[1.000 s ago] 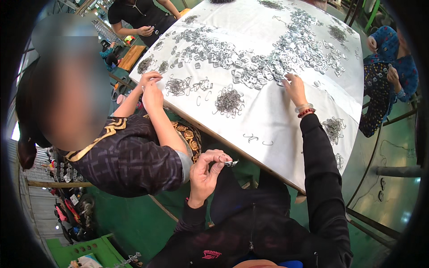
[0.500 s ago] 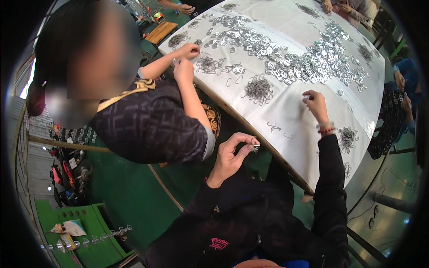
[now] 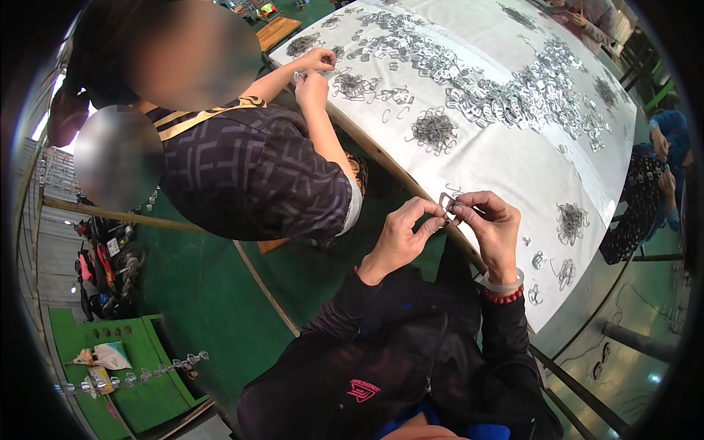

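Observation:
My left hand and my right hand meet at the near edge of the white-covered table. Thumb and fingers of both are pinched together at a small metal piece, which shows as a looped shape between the fingertips. The fingers cover much of it, so I cannot tell whether each hand grips a separate part. Just beyond my fingers lies a bent wire hook. A heap of dark wire hooks sits farther up the table.
Silvery metal buckles spread across the table's middle. More wire hooks lie to my right. A co-worker in a dark patterned shirt sits close on my left, hands over the table edge. Other people's hands work at the right.
My right hand has come back from over the table to meet my left hand. My left hand has shifted slightly right and up, still pinching. The view has shifted a little.

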`<action>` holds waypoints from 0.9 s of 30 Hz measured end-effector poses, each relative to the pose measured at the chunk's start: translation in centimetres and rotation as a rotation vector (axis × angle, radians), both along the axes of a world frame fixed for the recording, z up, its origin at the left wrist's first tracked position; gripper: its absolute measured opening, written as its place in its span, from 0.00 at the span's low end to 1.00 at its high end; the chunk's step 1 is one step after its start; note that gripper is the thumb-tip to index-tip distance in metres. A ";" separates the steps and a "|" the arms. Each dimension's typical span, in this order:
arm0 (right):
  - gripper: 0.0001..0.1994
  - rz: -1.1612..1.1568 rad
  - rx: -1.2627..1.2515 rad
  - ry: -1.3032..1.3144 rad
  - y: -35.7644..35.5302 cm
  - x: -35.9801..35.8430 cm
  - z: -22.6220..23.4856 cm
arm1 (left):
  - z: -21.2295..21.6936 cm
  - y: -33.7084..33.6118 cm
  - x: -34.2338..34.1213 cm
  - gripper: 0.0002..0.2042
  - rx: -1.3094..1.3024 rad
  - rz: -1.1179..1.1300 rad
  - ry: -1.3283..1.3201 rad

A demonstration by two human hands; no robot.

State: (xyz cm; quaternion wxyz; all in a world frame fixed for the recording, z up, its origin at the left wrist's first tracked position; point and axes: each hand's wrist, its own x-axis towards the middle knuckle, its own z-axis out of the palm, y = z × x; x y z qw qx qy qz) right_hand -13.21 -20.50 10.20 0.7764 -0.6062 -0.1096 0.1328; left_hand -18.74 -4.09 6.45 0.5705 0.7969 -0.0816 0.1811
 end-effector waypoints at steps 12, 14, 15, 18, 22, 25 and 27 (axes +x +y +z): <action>0.05 0.020 0.003 0.128 -0.5 0.6 -1.7 | -3.1 2.4 2.8 0.08 -0.520 -0.018 0.234; 0.05 0.040 0.012 0.129 -0.6 0.8 -1.8 | -4.1 3.7 5.7 0.08 -0.231 0.177 0.305; 0.06 0.046 0.007 0.130 -0.7 0.8 -1.8 | -4.9 4.5 7.7 0.08 0.040 0.302 0.269; 0.06 0.052 -0.008 0.115 -0.7 1.0 -1.9 | -7.4 6.0 13.3 0.08 0.320 0.433 0.113; 0.06 0.054 0.010 0.113 -0.9 1.1 -1.7 | -9.8 6.3 16.4 0.07 0.629 0.425 0.070; 0.05 0.060 -0.003 0.104 -1.1 1.1 -1.6 | -10.0 6.0 16.4 0.06 0.695 0.396 0.149; 0.05 0.052 -0.021 0.102 -1.2 0.9 -1.5 | -9.7 6.0 16.4 0.06 0.637 0.377 0.146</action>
